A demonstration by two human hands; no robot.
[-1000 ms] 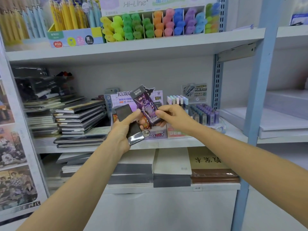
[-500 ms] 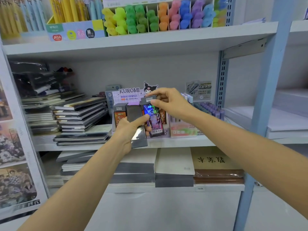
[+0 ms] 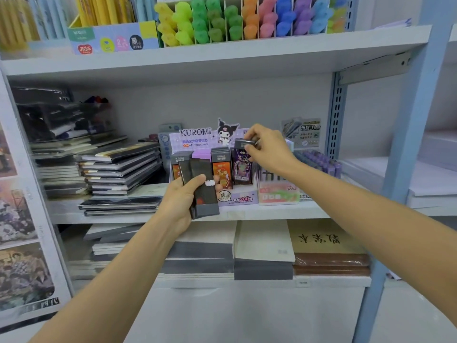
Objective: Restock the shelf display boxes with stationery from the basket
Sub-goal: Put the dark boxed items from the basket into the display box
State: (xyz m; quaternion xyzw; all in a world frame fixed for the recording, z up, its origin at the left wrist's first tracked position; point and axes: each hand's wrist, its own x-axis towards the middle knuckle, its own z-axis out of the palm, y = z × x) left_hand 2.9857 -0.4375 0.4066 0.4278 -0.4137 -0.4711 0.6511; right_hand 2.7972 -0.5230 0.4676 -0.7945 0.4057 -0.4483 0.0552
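A purple KUROMI display box [image 3: 236, 198] stands on the middle shelf with orange lead packs [image 3: 221, 170] upright inside it. My right hand [image 3: 268, 149] pinches the top of a purple lead pack [image 3: 241, 167] that stands upright in the box's right slot. In front of the box's left side, my left hand [image 3: 181, 200] grips a small stack of dark packs [image 3: 201, 188], seen from their backs. No basket is in view.
Stacked dark notebooks [image 3: 118, 169] lie left of the box. A pink pen box [image 3: 279, 191] and purple leads [image 3: 319, 162] stand to its right. Coloured highlighters [image 3: 247, 18] fill the shelf above, notebooks [image 3: 264, 248] the shelf below. A blue upright [image 3: 405, 149] stands at right.
My right hand carried the purple pack from mid-air up and over into the box's right slot, turning it upright. My left hand kept its stack and stayed in front of the box.
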